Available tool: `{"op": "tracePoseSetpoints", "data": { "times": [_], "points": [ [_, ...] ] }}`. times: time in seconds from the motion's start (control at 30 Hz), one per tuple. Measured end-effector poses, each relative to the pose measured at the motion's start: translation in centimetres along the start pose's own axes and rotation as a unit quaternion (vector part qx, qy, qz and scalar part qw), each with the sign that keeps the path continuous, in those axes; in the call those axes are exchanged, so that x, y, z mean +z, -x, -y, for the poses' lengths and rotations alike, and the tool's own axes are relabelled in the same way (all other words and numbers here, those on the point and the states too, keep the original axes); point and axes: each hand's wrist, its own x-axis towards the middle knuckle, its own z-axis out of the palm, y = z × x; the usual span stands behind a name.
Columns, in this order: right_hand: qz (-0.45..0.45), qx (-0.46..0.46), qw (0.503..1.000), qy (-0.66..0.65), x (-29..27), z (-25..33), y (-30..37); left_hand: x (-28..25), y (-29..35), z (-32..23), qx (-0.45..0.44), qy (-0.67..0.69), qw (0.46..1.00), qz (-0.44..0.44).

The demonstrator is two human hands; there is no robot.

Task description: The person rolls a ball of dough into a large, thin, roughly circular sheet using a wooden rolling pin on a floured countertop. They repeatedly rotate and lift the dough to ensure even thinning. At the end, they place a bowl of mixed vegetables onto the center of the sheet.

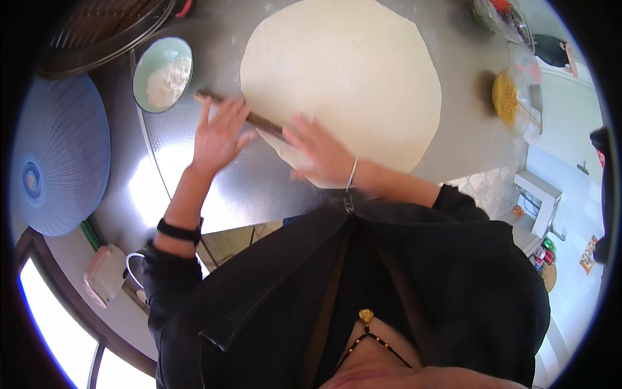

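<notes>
A large, thin, round sheet of pale dough [350,71] is spread on the metal worktop [466,146]. A slim, dark wooden rolling pin [265,126] lies slantwise at its near left edge, its left end beyond the dough. My left hand [219,137] rests on the pin's left part, fingers stretched out and thumb apart. Toward the pin's other end, my right hand [325,150] lies over it with extended fingers, a little blurred, and hides that end. Neither hand wraps round the pin. Left of the dough stands a pale green bowl [149,61] with white flour [170,81] in it.
A blue mesh dome [71,142] stands at the left edge. At the far left is a dark round pan with a rack [97,32]. A clear container with yellow contents [505,100] sits on the right, and a clear bag [489,16] lies at the far right.
</notes>
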Motion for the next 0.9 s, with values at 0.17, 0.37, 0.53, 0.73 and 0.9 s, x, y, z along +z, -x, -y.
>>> {"op": "tracePoseSetpoints", "data": {
  "times": [0.17,0.37,0.53,0.73,0.9],
  "points": [
    [-0.078,0.057,0.975,0.201,1.1,-1.9,-0.3,0.6,-4.8,-1.7,0.019,0.016,0.984,-0.174],
    [-0.023,-0.052,0.988,0.145,7.7,2.4,4.5,2.7,7.9,-2.1,-0.035,0.001,0.996,-0.083],
    [-0.001,-0.075,0.993,0.091,4.6,1.1,8.3,5.1,11.0,-1.5,0.012,-0.043,0.99,-0.131],
    [-0.366,0.203,0.906,0.065,-2.7,-7.2,19.1,5.3,12.2,-3.6,-0.132,0.131,0.969,-0.16],
    [-0.528,0.469,0.658,-0.26,-6.8,-14.4,21.2,4.5,0.6,-1.6,-0.262,0.153,0.919,-0.252]
  ]
}}
